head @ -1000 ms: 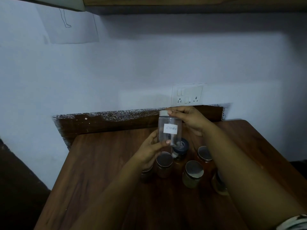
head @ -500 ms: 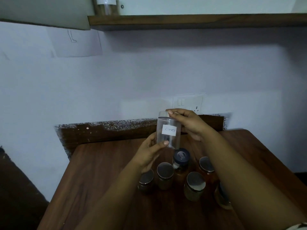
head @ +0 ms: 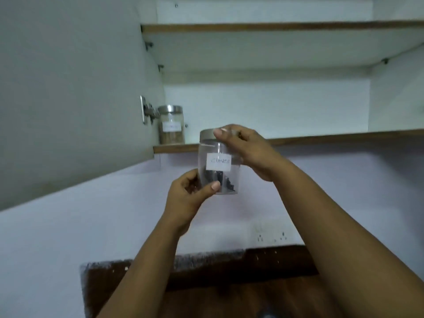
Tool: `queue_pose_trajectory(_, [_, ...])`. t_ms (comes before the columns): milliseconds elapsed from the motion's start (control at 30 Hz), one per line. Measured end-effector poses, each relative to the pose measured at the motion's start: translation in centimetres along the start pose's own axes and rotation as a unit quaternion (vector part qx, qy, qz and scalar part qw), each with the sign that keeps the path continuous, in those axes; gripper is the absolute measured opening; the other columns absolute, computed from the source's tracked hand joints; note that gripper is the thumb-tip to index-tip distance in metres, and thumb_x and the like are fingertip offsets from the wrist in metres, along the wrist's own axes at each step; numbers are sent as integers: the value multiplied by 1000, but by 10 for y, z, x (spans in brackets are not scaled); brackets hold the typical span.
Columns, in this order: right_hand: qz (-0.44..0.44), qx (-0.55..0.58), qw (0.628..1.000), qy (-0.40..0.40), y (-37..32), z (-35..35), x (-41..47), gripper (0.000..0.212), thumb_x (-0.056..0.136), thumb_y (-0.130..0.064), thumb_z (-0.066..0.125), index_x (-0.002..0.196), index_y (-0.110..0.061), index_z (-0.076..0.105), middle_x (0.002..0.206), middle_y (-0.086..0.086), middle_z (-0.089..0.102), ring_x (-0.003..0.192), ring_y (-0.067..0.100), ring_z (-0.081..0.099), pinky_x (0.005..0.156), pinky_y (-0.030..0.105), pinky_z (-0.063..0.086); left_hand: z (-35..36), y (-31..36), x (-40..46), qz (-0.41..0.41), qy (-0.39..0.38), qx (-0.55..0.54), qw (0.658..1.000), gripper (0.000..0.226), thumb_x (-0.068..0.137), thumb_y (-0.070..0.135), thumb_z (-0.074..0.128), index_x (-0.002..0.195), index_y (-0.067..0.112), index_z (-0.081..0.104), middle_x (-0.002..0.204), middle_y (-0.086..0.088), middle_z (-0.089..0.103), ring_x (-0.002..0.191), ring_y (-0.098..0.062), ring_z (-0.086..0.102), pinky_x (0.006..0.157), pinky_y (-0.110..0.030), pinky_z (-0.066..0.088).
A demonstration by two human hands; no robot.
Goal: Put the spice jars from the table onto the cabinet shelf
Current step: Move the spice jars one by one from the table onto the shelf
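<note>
1. cloves jar, clear with a pale lid and a white label, sits upright in the air between both hands, in front of the shelf edge.
2. cabinet shelf runs just behind and above the hands; the open cabinet door stands to the left of them.
3. right hand curls round the jar's lid and upper right side.
4. left hand grips the jar's lower left, thumb across the front.
5. another jar with a metal lid stands on the shelf, up and left of the hands.
</note>
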State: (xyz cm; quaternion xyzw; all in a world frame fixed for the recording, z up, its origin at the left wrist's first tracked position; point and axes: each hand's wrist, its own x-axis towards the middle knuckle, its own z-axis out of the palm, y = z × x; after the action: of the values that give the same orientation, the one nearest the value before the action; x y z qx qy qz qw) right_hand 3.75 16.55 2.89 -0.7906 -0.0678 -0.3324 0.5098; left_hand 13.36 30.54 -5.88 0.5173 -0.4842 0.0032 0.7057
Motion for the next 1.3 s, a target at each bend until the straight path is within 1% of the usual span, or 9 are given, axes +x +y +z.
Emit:
queue_pose_trajectory(133, [-46, 19, 999, 0, -50, -9, 44, 15, 88, -41, 66, 94, -27, 64, 89, -9, 64, 86, 9, 63, 65, 19, 50, -8, 39, 52, 57, 25, 4, 998, 61, 65, 30, 82, 119, 8, 65, 109, -2, 73, 103, -15, 68, 85, -22, 54])
queue_pose_trajectory(267, [-53, 12, 999, 3, -65, -19, 90, 31, 88, -44, 64, 111, -25, 61, 104, -5, 61, 101, 15, 60, 74, 25, 48, -15, 43, 100, 59, -3, 70, 996, 58, 78, 42, 76, 127, 16, 59, 120, 4, 68, 114, -10, 62, 101, -32, 48])
queue_pose_trajectory(367, [-11, -50, 999, -9, -39, -22, 119, 41, 91, -49, 58, 120, -21, 51, 116, 0, 55, 108, 18, 55, 79, 35, 53, -22, 21, 119, 60, -19, 190, 980, 47, 87, 51, 61, 126, 25, 57, 123, 7, 64, 116, -9, 58, 102, -39, 48])
queue_pose_trajectory(433, [28, -91, 995, -22, -16, -23, 134, 45, 89, -54, 57, 123, -25, 49, 122, -3, 50, 112, 19, 54, 82, 44, 54, -33, -5, 125, 109, 13, 397, 911, 50, 91, 58, 46, 127, 24, 56, 120, 5, 64, 112, -13, 59, 96, -39, 49])
queue_pose_trajectory(500, [56, -105, 993, -26, -2, -28, 149, 49, 88, -57, 56, 126, -27, 47, 126, -6, 46, 115, 20, 53, 83, 46, 53, -47, -33, 125, 192, 79, 574, 792, 45, 97, 50, 36, 113, 18, 63, 104, 2, 65, 98, -20, 60, 87, -35, 43])
queue_pose_trajectory(533, [67, -113, 991, -33, 1, -30, 156, 51, 88, -58, 56, 127, -28, 45, 130, -5, 44, 117, 21, 52, 84, 47, 53, -52, -43, 122, 223, 110, 609, 753, 39, 98, 44, 35, 103, 17, 63, 97, 2, 63, 91, -20, 57, 84, -34, 39])
queue_pose_trajectory(600, [87, -126, 987, -46, 7, -34, 170, 54, 87, -59, 56, 130, -29, 43, 137, -4, 40, 121, 24, 48, 86, 49, 53, -54, -55, 120, 259, 149, 621, 725, 30, 99, 36, 37, 94, 16, 58, 92, 1, 58, 84, -20, 50, 81, -31, 33])
queue_pose_trajectory(800, [101, -128, 984, -66, 27, -23, 205, 52, 89, -56, 55, 133, -30, 42, 145, 1, 35, 129, 30, 43, 94, 55, 49, -53, -61, 127, 301, 183, 624, 697, 28, 97, 32, 36, 87, 14, 55, 87, 0, 54, 80, -18, 43, 77, -27, 21])
queue_pose_trajectory(1300, [82, -69, 991, -86, 55, -21, 235, 42, 90, -54, 55, 127, -36, 49, 137, -3, 40, 124, 22, 47, 94, 53, 49, -52, -68, 131, 310, 200, 625, 688, 30, 96, 33, 35, 89, 15, 58, 87, -1, 56, 81, -19, 48, 83, -33, 33])
